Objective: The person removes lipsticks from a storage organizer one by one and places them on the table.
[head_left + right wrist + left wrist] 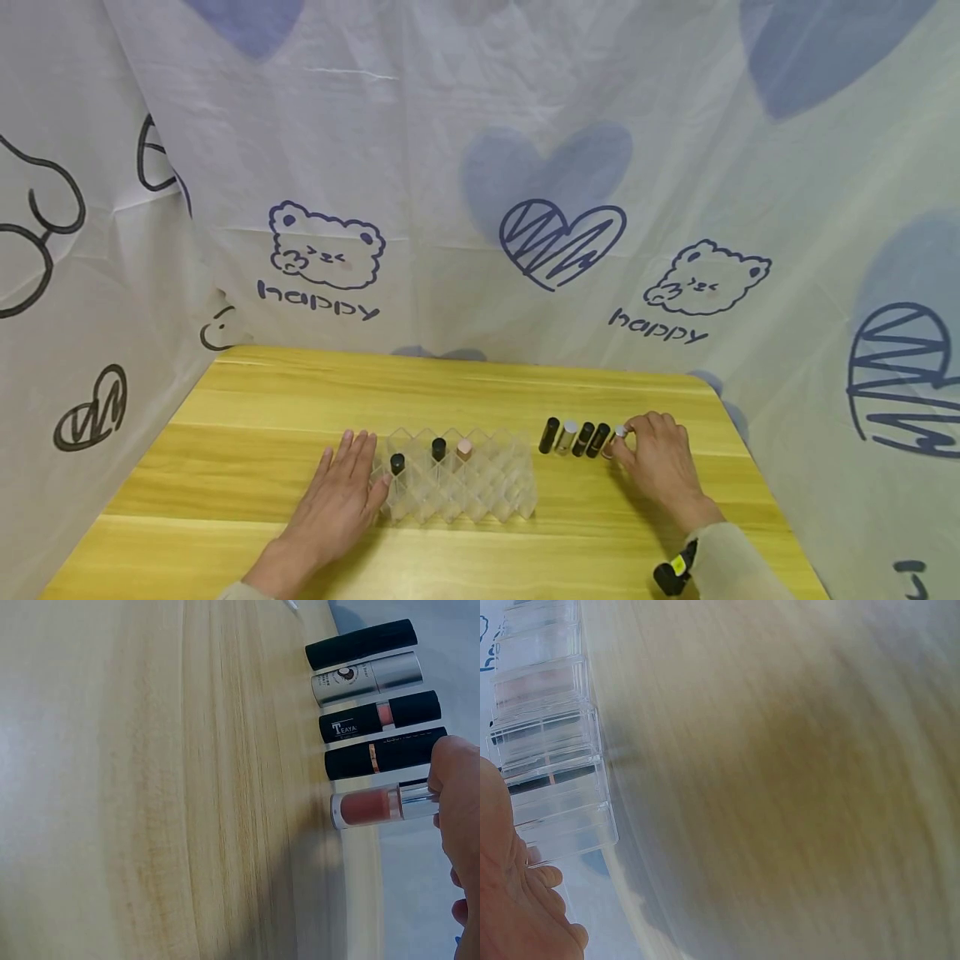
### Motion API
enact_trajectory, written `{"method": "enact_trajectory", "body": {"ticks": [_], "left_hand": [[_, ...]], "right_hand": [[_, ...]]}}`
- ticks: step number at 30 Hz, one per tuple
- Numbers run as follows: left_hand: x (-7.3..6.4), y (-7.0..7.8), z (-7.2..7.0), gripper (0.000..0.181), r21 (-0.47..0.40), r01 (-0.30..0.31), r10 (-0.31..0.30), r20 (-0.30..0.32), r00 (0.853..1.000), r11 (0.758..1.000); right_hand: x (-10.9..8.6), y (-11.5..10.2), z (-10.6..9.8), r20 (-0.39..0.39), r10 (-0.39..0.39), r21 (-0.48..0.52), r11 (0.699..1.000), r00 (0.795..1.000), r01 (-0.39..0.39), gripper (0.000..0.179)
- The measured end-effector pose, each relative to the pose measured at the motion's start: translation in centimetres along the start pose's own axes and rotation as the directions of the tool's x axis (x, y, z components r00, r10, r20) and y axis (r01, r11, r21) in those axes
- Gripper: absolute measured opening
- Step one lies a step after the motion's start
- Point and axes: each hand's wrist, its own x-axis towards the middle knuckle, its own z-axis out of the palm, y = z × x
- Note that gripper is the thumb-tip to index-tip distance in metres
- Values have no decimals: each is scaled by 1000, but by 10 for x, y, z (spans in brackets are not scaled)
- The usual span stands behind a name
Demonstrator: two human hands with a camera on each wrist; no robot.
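Note:
My right hand [663,462] pinches the silver cap of a lip gloss tube [366,806] with a clear, reddish-pink body. The tube stands upright at the right end of a row of lipsticks: two black ones [382,754] nearest it, then a silver tube [367,678], then a plain black one [361,644]. My left hand [337,500] lies with straight fingers along the left end of a clear lipstick organizer [480,497], thumb at its edge. In the organizer stand two black-capped tubes [438,450] and one with a pale pink top [464,451].
The wooden table [300,392] carries the organizer left of the row. A white cloth [450,100] printed with hearts and bears hangs behind and at both sides. A black strap device [675,571] sits at my right wrist.

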Motion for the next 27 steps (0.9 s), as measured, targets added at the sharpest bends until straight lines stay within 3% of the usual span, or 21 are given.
{"method": "enact_trajectory", "body": {"ticks": [7, 15, 20, 27], "left_hand": [[0, 0, 0, 71, -1, 0, 0, -7, 1000, 1000], [0, 1, 1, 71, 3, 0, 0, -12, 1000, 1000], [0, 1, 1, 71, 22, -1, 1, -13, 1000, 1000], [0, 2, -4, 71, 34, 4, -4, 4, 1000, 999]], "right_hand": [[-1, 0, -1, -1, -3, 0, 1000, 1000, 3, 19], [0, -1, -3, 19, 17, -4, 1000, 1000, -17, 30], [2, -8, -9, -61, -26, 10, 1000, 998, 26, 30], [13, -41, -23, -169, -138, 36, 989, 976, 146, 30]]}}
